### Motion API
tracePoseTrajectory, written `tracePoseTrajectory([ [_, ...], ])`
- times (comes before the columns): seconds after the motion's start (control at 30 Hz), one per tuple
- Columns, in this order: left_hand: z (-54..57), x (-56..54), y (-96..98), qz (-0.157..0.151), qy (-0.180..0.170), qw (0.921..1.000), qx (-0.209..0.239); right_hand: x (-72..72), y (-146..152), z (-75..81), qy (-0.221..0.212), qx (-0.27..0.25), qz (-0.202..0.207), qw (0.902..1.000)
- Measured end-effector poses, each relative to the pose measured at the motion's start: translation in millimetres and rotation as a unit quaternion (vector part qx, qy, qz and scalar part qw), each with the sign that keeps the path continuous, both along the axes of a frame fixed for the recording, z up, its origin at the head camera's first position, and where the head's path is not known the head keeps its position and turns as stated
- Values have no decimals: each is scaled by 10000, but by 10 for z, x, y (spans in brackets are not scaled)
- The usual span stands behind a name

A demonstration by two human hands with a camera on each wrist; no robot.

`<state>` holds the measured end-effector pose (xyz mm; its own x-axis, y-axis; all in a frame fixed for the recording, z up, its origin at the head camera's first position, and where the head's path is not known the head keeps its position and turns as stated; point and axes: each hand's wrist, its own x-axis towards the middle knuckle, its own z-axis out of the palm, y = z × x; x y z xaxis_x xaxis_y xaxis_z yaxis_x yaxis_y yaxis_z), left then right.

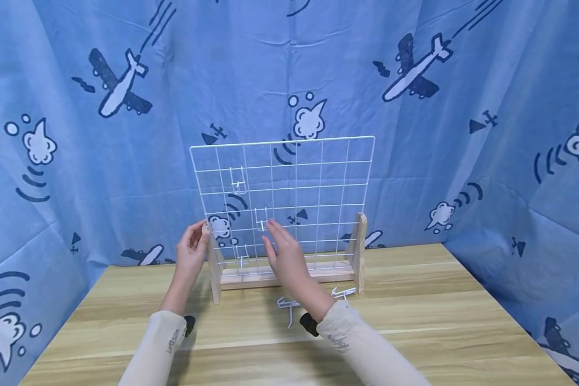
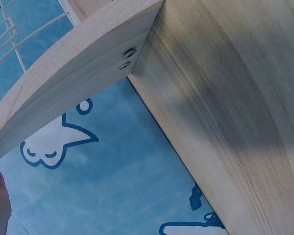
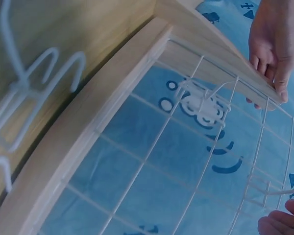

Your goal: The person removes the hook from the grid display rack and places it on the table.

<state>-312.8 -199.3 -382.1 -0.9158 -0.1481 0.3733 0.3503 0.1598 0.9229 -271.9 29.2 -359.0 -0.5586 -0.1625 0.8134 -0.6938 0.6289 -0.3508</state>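
Observation:
A white wire grid panel [image 1: 296, 187] stands upright in a wooden stand [image 1: 289, 280]. My left hand [image 1: 192, 249] grips the top of the stand's left wooden post [image 1: 214, 276], its thumb and fingers pinching the edge, as the right wrist view also shows. The right hand [image 1: 289, 260] is raised in front of the grid with fingers extended, fingertips right beside the middle white wire hook [image 1: 262, 222]. An upper hook [image 1: 238, 185] and a lower hook [image 1: 242, 259] hang on the grid's left side.
Two more white wire hooks lie on the wooden table: one hook [image 1: 288, 304] before the stand, another hook [image 1: 343, 292] near the right post [image 1: 361, 252], partly behind the right forearm. A blue curtain [image 1: 289, 69] with printed airplanes hangs behind and at the sides.

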Motion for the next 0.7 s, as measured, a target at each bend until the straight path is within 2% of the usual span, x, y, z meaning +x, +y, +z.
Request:
tracePoseTrajectory([
  [0.23,11,-5,11,-4,41,10000,-27,-9,-97,-7,-327,-381,-57,9987],
  [0.4,14,16,18,-50,-35,10000,22,-20,-117,-23,-443,-351,-102,9983],
  [0.53,14,27,23,-68,-73,9999,-3,-46,-123,-33,-308,-259,-177,9990],
  [0.7,6,16,17,-22,-14,10000,-22,-101,-150,-24,96,-26,-372,9993],
])
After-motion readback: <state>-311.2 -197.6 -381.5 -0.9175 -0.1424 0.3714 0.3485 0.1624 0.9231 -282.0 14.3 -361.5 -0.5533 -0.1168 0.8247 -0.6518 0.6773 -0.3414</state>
